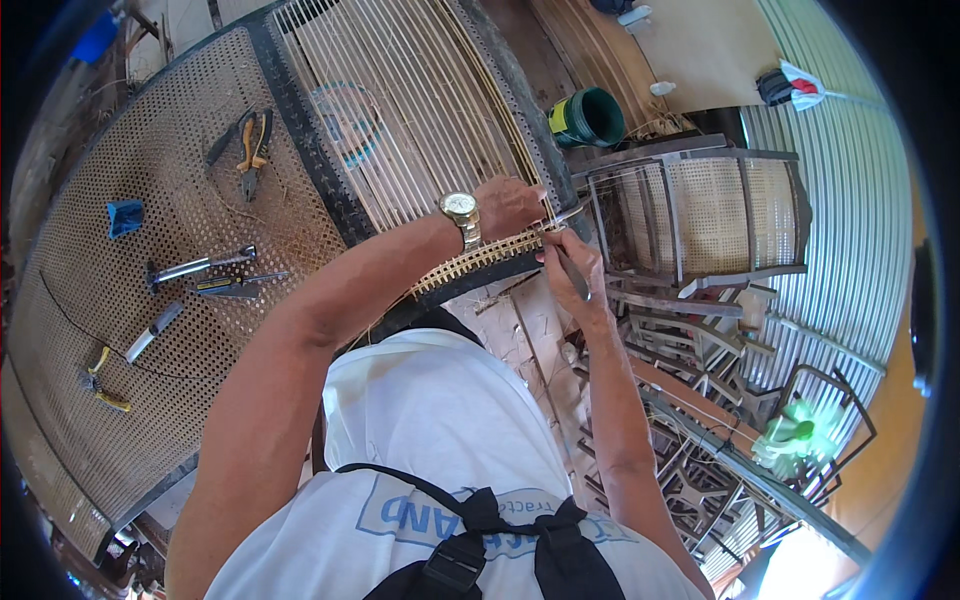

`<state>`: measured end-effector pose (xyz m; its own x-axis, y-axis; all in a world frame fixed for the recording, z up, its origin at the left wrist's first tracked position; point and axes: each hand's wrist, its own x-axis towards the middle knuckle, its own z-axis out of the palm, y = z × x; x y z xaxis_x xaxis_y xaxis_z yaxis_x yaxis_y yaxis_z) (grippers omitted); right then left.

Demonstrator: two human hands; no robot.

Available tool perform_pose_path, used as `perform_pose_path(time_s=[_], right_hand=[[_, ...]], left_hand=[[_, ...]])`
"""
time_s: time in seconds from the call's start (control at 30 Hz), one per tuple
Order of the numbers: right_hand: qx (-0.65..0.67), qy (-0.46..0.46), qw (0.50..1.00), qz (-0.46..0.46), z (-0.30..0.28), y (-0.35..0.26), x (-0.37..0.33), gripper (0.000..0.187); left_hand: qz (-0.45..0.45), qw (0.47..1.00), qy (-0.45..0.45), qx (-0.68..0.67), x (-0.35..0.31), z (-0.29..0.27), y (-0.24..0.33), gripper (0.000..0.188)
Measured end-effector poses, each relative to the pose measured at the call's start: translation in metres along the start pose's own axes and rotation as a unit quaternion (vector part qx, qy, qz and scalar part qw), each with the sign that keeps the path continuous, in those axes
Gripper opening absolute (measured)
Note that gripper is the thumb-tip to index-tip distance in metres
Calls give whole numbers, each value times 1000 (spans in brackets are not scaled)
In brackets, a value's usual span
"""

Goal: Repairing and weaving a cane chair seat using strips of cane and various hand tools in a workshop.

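My left hand [508,207], with a metal watch [459,206] on the wrist, lies at the near right corner of a dark wooden frame [345,205]. Its fingers are bent together over the pale cane strands [400,110], which run lengthwise across the frame's opening; what they pinch is too small to make out. Just right of it, my right hand [580,268] closes around a slim metal tool [574,274] with a rounded, shiny end. The tool's working tip is hidden by the fingers. Along the near rail runs a row of short woven cane loops [470,262].
Finished cane webbing [130,270] on the left bears pliers [251,160], a hammer [195,268], a knife [235,286], a blade [154,332] and a blue block [125,218]. A green bucket [590,118] stands beyond the corner. Chair frames [700,215] and a fan [800,432] are at right.
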<state>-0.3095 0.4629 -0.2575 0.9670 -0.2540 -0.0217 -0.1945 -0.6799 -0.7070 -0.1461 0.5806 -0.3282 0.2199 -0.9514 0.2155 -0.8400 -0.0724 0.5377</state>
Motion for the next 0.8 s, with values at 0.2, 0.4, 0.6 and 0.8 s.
perform_pose_path(time_s=[0.2,0.4,0.6,0.8], right_hand=[[-107,11,990,-94,9,-7,-8,14],[80,-4,991,103,-15,-1,-18,18],[192,104,953,210,-25,11,-28,21],[48,41,982,176,-30,-11,-18,19]], left_hand=[[0,1000,8,-5,4,7,0,7],[23,996,85,-4,-19,3,-3,8],[-191,942,171,-216,-37,12,12,17],[-126,987,83,-61,-44,16,29,15]])
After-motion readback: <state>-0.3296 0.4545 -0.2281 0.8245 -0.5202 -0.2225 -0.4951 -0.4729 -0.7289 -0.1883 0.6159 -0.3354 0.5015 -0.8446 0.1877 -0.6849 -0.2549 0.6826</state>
